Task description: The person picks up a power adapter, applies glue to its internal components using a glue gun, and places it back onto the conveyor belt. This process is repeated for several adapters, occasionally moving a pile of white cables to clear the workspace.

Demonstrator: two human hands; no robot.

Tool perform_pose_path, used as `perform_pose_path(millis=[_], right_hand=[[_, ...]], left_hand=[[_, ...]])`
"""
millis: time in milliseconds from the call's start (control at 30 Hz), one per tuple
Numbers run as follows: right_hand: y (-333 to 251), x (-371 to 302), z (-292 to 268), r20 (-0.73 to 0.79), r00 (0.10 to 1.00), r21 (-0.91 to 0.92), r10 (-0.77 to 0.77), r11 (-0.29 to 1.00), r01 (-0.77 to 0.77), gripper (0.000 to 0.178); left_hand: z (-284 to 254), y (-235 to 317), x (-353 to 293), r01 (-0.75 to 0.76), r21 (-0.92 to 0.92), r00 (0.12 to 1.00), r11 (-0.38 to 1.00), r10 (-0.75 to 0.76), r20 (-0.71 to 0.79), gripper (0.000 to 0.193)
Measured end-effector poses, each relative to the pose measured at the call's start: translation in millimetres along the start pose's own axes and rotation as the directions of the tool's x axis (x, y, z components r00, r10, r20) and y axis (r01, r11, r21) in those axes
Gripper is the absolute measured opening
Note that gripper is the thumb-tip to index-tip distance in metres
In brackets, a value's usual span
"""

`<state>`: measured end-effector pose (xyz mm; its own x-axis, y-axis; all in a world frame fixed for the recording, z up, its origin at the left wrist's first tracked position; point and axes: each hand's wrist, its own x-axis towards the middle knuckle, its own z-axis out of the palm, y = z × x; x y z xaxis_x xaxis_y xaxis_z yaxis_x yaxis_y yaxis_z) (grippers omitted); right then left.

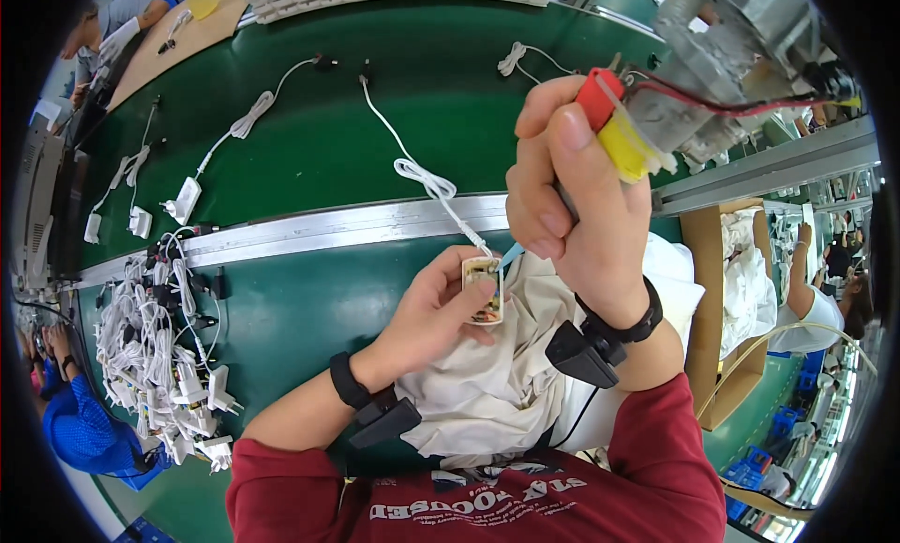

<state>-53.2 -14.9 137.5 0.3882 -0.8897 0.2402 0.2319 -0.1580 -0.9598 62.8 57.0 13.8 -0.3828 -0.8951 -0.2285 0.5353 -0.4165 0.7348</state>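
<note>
My left hand (427,309) grips an uncovered power adapter (492,304), its circuit board showing inside a white shell, the thumb pressed on the parts. A white cord (427,178) runs from its top end across the metal rail to a black plug. My raised right hand (591,187) has thumb and forefinger closed at a red-and-yellow piece (600,98) beside a metal fixture (722,56) with red and black wires. A slim light-blue tip (511,254) sticks out below the right hand's curled fingers, close to the adapter; its upper part is hidden. Pale cloth (497,384) lies beneath the adapter.
A heap of white adapters with cords (159,346) lies at left on the green bench. More corded adapters (185,201) lie beyond the metal rail (356,226). A cardboard box (703,290) stands at right. Other people work at both sides.
</note>
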Motion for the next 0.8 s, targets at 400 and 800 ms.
perform_pose_path(millis=[400, 800], right_hand=[[13.8, -0.4, 14.0, 0.055, 0.996, -0.026, -0.065, 0.997, 0.067, 0.030], [15.4, -0.7, 27.2, 0.050, 0.997, -0.097, -0.055, 0.993, 0.060, 0.031]], left_hand=[[-9.0, -1.5, -10.5, -0.054, 0.052, 0.991, 0.997, 0.047, 0.126, 0.041], [-16.7, 7.9, -20.6, -0.061, 0.049, 0.985, 0.997, 0.052, 0.166, 0.043]])
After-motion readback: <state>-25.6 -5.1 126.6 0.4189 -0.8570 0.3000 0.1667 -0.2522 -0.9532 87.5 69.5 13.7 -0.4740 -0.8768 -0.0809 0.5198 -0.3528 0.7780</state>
